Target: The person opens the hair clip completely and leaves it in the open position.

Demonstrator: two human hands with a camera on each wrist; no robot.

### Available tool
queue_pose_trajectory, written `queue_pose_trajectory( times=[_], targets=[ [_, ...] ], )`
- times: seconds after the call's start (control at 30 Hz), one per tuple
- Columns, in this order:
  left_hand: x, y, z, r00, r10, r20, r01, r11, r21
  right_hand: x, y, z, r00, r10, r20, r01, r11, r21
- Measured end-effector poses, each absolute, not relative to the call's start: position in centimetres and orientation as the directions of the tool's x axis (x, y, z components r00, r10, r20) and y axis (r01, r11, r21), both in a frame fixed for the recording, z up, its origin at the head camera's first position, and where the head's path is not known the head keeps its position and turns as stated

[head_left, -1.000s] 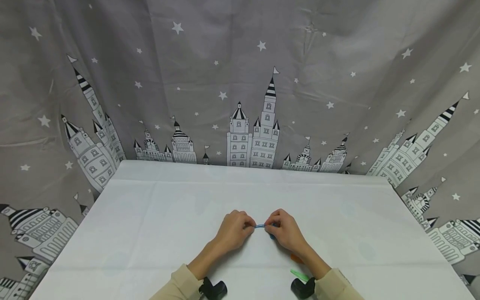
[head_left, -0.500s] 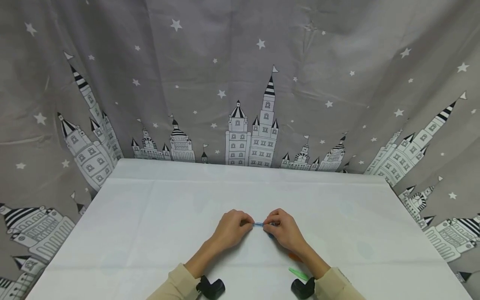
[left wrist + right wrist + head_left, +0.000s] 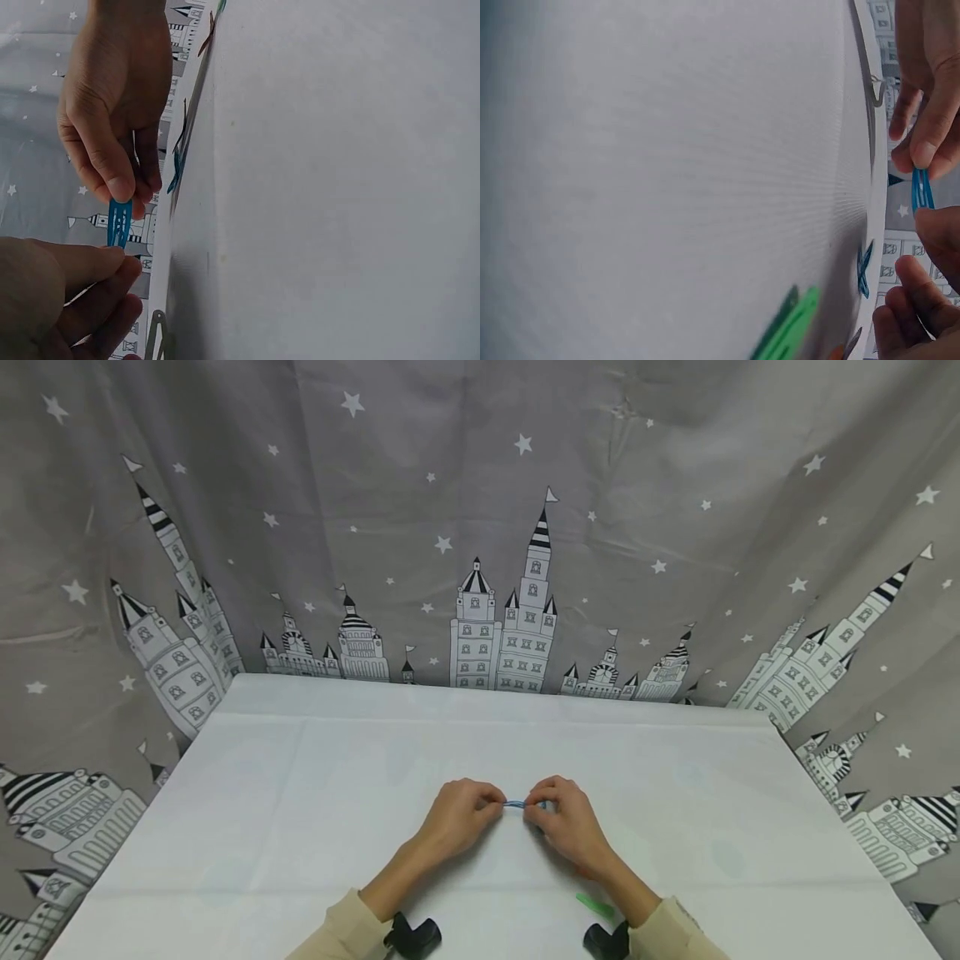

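A blue snap hair clip [image 3: 514, 804] spans the small gap between my two hands, above the white table. My left hand [image 3: 456, 814] pinches one end between thumb and fingers; my right hand [image 3: 572, 822] pinches the other. In the left wrist view the slotted frame of the clip [image 3: 119, 223] shows between the thumbs. Seen from the right wrist, the clip [image 3: 922, 189] has narrow strips with gaps between them; its ends are hidden under the fingertips.
On the white table [image 3: 375, 752] lie another blue clip [image 3: 865, 270], a green clip [image 3: 791, 326] and an orange clip [image 3: 836, 352], near my right forearm. A pale grey clip [image 3: 156, 335] lies by my left hand. A grey castle-print curtain [image 3: 480, 460] hangs behind.
Both hands have shifted slightly away from me and a little left, still pinching the blue hair clip. The clips on the table appear unmoved, with my right hand and forearm covering more of them.
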State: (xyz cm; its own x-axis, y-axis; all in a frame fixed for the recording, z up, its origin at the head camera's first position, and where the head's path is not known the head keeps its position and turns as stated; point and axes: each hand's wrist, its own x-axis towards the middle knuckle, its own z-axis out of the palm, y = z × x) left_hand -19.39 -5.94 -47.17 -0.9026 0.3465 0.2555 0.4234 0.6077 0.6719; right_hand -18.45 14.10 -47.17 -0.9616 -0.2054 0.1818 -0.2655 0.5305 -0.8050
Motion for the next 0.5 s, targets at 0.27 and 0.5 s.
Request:
queue_pose_trajectory(
  times=[0.27, 0.5],
  targets=[
    [-17.9, -7.0, -46.1, -0.897, 0.318, 0.308, 0.442, 0.613, 0.655, -17.7, 13.4, -46.6, -0.926, -0.279, 0.253, -0.364, 0.483, -0.797],
    [-16.5, -8.6, -45.4, -0.920, 0.296, 0.255, 0.387, 0.590, 0.709, -16.6, 12.4, -46.0, -0.890, -0.372, 0.263, -0.406, 0.389, -0.827]
  ],
)
